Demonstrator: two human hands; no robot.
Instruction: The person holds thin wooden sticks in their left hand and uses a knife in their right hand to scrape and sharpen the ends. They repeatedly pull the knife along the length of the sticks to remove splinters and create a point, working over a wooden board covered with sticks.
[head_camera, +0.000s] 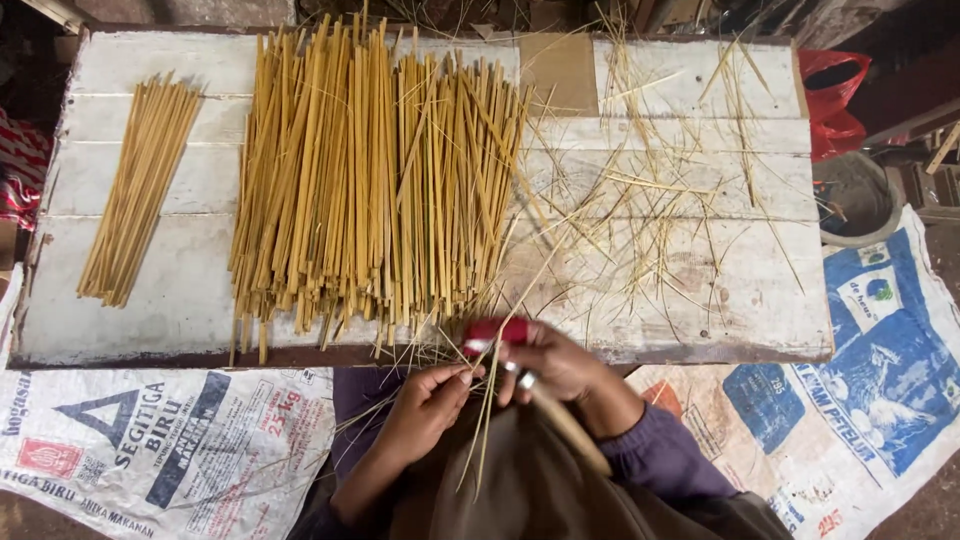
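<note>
Head view: the right hand (560, 365) has its fingers clenched around a red-handled knife (497, 332) at the desk's (700, 310) near edge. The left hand (425, 405) pinches a thin bamboo strip (487, 420) just beside the knife. Bamboo sticks (370, 180) lie piled on the desk, with a small bundle (140, 185) further left.

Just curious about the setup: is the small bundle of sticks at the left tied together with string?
No, the small bundle lies loose on the white board, no string around it.

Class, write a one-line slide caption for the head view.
Two hands, left and right, work a thin bamboo strip with a red-handled tool beside piled sticks.
</note>
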